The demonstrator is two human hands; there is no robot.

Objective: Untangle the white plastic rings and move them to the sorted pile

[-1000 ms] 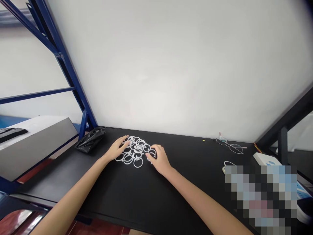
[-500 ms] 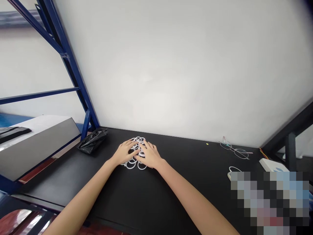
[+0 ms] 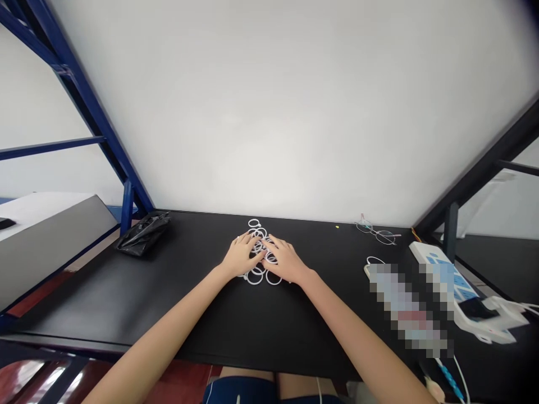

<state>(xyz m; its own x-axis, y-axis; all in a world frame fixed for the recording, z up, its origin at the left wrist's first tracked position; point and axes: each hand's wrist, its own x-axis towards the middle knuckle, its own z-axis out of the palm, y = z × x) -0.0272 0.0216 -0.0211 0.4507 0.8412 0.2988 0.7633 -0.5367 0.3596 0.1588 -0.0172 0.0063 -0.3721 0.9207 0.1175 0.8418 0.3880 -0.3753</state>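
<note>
A heap of several white plastic rings (image 3: 256,275) lies on the black table (image 3: 202,314), near its far middle. My left hand (image 3: 239,255) rests palm down on the left of the heap, fingers stretched over the rings. My right hand (image 3: 284,259) lies flat on the right side of the heap, fingers spread and touching the rings. The two hands nearly meet over the pile and hide much of it. One ring (image 3: 254,223) sits a little beyond the fingertips.
A crumpled black plastic bag (image 3: 142,235) lies at the far left of the table, by a blue metal rack (image 3: 84,106). Spectacles (image 3: 377,231) rest at the far right near the white wall. A white device (image 3: 458,297) and cables occupy the right edge.
Both hands have drawn together from the sides of the spread rings and now cover them; the rings are bunched into a tighter heap. The view has shifted left and down.
</note>
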